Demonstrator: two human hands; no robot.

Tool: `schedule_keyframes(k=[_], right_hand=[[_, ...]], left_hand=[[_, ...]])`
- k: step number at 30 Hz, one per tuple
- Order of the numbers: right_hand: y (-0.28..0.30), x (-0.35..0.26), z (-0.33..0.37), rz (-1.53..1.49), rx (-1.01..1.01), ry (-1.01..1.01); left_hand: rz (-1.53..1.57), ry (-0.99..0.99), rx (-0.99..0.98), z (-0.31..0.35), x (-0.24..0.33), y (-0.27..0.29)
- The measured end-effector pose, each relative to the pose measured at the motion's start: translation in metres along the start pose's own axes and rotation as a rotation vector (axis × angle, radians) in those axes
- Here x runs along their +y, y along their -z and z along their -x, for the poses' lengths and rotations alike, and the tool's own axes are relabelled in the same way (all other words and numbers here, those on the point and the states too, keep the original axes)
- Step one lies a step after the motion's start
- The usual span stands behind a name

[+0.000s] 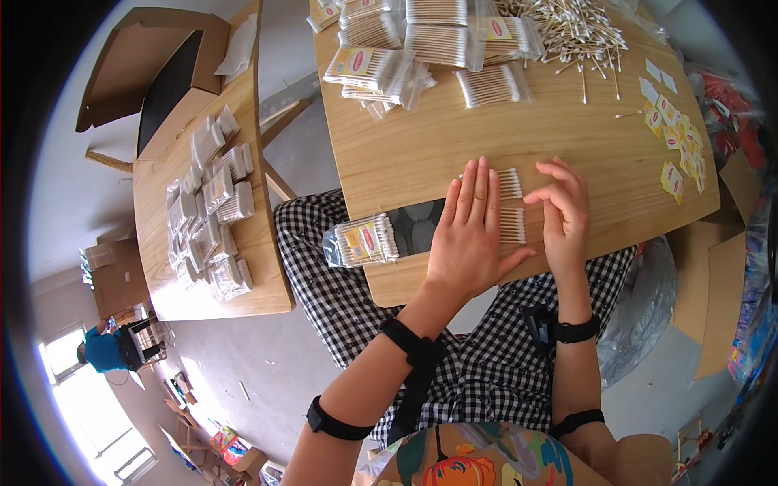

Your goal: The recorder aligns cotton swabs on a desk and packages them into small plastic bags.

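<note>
My left hand (467,243) lies flat, fingers stretched out, over a row of white-tipped cotton swabs (511,225) near the table's front edge. Most of that row is hidden under the palm; swab ends show to its right. Just right of these swabs, my right hand (565,212) hovers with fingers loosely bent and apart, nothing visible in it. Left of my left hand lies a dark patterned sheet (415,228). At its left end is a clear bag of cotton swabs (365,241) with a yellow and white label card inside.
Filled swab bags (438,40) are stacked at the far side, beside a heap of loose cotton swabs (571,32). Label cards (681,142) lie scattered at the right. A second table (243,301) on the left carries more bags (212,202) and an open cardboard box (166,73).
</note>
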State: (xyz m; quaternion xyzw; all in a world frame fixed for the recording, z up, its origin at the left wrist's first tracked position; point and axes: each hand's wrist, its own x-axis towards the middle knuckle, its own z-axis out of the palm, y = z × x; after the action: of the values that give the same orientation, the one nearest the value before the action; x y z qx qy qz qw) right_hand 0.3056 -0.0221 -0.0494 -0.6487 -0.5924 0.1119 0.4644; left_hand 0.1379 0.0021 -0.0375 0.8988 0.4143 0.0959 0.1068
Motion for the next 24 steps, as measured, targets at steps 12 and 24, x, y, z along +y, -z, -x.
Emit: schedule_keyframes(k=[12, 24], right_hand=[[0.0008, 0.0007, -0.0021, 0.114, -0.045, 0.067], [-0.0005, 0.0002, -0.0034, 0.127, -0.072, 0.071]], left_hand=[[0.017, -0.003, 0.016, -0.0008, 0.0004, -0.0001], [0.039, -0.004, 0.031, 0.0006, -0.0016, 0.0]])
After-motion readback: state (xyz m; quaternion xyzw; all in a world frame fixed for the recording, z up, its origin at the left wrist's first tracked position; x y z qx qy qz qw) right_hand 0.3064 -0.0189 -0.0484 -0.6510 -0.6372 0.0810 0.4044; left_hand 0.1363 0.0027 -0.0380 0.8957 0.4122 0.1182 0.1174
